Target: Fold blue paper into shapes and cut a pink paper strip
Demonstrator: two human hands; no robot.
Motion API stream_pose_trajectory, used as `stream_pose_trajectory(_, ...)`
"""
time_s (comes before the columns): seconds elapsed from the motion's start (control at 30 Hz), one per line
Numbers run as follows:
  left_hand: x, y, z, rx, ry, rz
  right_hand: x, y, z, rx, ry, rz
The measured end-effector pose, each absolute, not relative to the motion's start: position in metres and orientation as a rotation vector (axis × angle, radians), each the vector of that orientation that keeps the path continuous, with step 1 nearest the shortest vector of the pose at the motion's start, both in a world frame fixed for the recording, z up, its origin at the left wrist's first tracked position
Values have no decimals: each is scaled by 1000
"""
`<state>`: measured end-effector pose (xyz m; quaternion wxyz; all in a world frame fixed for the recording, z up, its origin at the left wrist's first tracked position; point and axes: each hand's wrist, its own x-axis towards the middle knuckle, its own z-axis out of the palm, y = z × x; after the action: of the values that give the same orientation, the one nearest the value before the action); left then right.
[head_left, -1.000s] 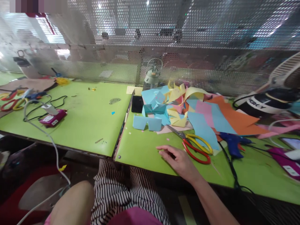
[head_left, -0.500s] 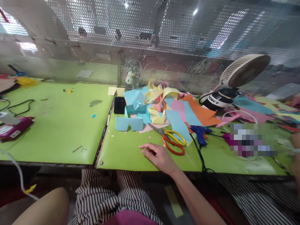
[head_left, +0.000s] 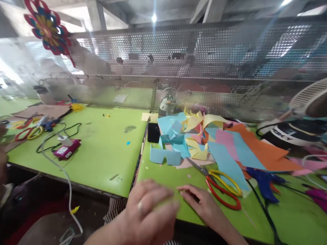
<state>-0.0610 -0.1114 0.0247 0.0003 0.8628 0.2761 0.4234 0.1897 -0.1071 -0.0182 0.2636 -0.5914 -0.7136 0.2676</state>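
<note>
My left hand (head_left: pixel 153 211) is raised in front of the table edge, a ring on one finger. Its fingers are bent and blurred, with a gap between fingers and thumb and nothing visible in it. On the green tabletop rests my right hand (head_left: pixel 198 200), fingers loosely stretched and holding nothing. Just beyond it lie scissors (head_left: pixel 222 185) with one red and one yellow handle, their blades together. Near the blade tips are a folded light-blue paper strip (head_left: pixel 165 155) and a blue folded paper piece (head_left: pixel 175 137). Crumpled yellow paper (head_left: pixel 198 149) sits alongside.
A blue glue gun (head_left: pixel 264 183) with a black cord lies to the right. Behind are a phone (head_left: pixel 153 132), a bottle (head_left: pixel 167 105), orange paper (head_left: pixel 260 146) and a fan (head_left: pixel 310 98). A magenta power strip (head_left: pixel 66 149) with a white cord is left. A perforated screen (head_left: pixel 122 68) closes off the back.
My left hand has come up into view from the lower left. The view has turned left and moved nearer the table. My right hand keeps its place beside the scissors.
</note>
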Motion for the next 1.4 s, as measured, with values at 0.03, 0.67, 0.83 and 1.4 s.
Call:
stream_pose_trajectory(0.03,-56,-95,26,2720,914,1274,192,-108,-17,-1603,-1932,728)
stream_pose_trajectory(0.67,-60,77,17,2268,1185,382,216,-81,-15,-1634,-1865,699)
stream_pose_trajectory(0.83,-58,86,11,2256,1171,368,215,-83,-12,-1603,-1894,667)
stream_pose_trajectory(1.4,-65,80,3,2151,1165,497,259,-112,8,-1776,-1619,341)
